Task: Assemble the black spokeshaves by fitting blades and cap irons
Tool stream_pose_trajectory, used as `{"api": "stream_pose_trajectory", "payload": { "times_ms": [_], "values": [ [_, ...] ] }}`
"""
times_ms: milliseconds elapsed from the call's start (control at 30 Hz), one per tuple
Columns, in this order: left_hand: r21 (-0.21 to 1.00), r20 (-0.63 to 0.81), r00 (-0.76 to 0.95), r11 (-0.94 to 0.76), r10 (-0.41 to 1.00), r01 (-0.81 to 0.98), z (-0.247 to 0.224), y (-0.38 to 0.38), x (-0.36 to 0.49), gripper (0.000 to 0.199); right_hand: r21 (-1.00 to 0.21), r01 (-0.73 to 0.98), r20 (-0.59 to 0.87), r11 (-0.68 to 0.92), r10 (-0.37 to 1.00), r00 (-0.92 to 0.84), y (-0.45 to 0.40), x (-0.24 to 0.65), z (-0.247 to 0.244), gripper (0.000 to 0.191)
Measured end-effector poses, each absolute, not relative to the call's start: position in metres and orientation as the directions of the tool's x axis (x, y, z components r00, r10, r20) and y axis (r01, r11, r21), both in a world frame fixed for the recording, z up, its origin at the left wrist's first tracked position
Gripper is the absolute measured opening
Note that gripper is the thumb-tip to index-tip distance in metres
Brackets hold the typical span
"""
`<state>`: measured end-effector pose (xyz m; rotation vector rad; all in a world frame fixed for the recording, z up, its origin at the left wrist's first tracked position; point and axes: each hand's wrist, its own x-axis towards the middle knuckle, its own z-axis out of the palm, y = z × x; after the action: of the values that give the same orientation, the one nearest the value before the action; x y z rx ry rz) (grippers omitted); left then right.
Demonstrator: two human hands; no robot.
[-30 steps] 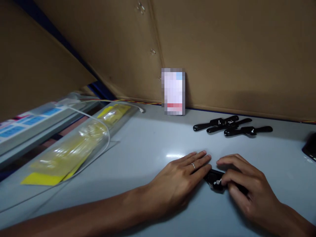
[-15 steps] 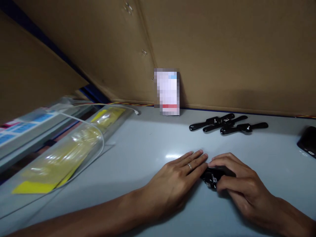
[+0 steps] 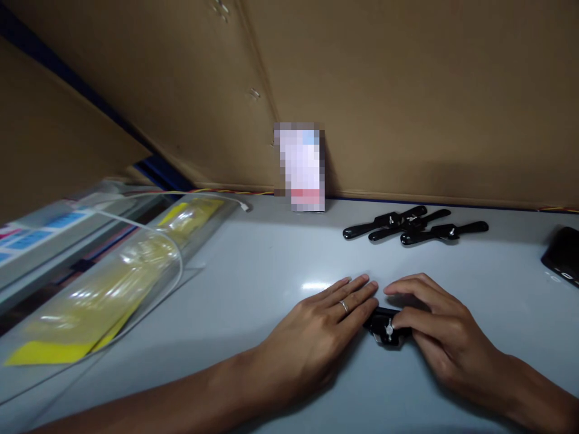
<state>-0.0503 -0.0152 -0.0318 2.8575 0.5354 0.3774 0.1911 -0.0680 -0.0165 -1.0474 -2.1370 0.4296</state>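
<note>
A black spokeshave (image 3: 398, 340) with a bright metal thumbscrew (image 3: 389, 330) lies on the grey tabletop between my hands. My left hand (image 3: 323, 328), a ring on one finger, rests stretched out over its left end, fingers close together, hiding that handle. Its thumb is out of sight underneath. My right hand (image 3: 446, 331) is at the right end and covers that handle. The thumb tip touches or nearly touches the screw, and the forefinger is lifted apart from it. Farther back, several similar black spokeshaves (image 3: 423, 229) lie overlapping, with their own screws showing.
A lit phone-like screen (image 3: 302, 169), blurred out, leans on the cardboard wall (image 3: 407, 108). At left lie a clear plastic bag with yellow sheets (image 3: 113, 295) and a white cable (image 3: 181, 259). A black object (image 3: 563, 256) sits at the right edge.
The right forefinger and thumb have spread apart, uncovering the screw and more of the spokeshave's body. My left hand keeps its place on it. The whole view has shifted slightly.
</note>
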Motion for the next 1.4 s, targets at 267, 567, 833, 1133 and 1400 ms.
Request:
{"api": "stream_pose_trajectory", "payload": {
  "times_ms": [267,567,833,1133,1400],
  "values": [
    [0.249,0.210,0.905,-0.916,0.369,0.315,-0.0320,-0.0147,-0.0510,0.077,-0.580,0.475,0.432,0.661,0.745,-0.508,-0.0694,0.1893,-0.0093,0.036],
    [0.218,0.197,0.910,-0.921,0.365,0.322,-0.0310,-0.0145,-0.0496,0.077,-0.545,0.573,0.445,0.613,0.790,-0.422,-0.0684,0.1912,-0.0161,0.035],
    [0.267,0.212,0.906,-0.913,0.368,0.308,-0.0329,-0.0139,-0.0508,0.076,-0.563,0.517,0.501,0.645,0.763,-0.407,-0.0696,0.1890,-0.0112,0.030],
    [0.232,0.203,0.909,-0.919,0.365,0.318,-0.0330,-0.0141,-0.0503,0.078,-0.583,0.457,0.477,0.672,0.738,-0.478,-0.0691,0.1899,-0.0111,0.035],
    [0.257,0.205,0.905,-0.913,0.371,0.316,-0.0326,-0.0144,-0.0504,0.076,-0.591,0.542,0.454,0.598,0.802,-0.390,-0.0718,0.1879,-0.0110,0.021]
  ]
}}
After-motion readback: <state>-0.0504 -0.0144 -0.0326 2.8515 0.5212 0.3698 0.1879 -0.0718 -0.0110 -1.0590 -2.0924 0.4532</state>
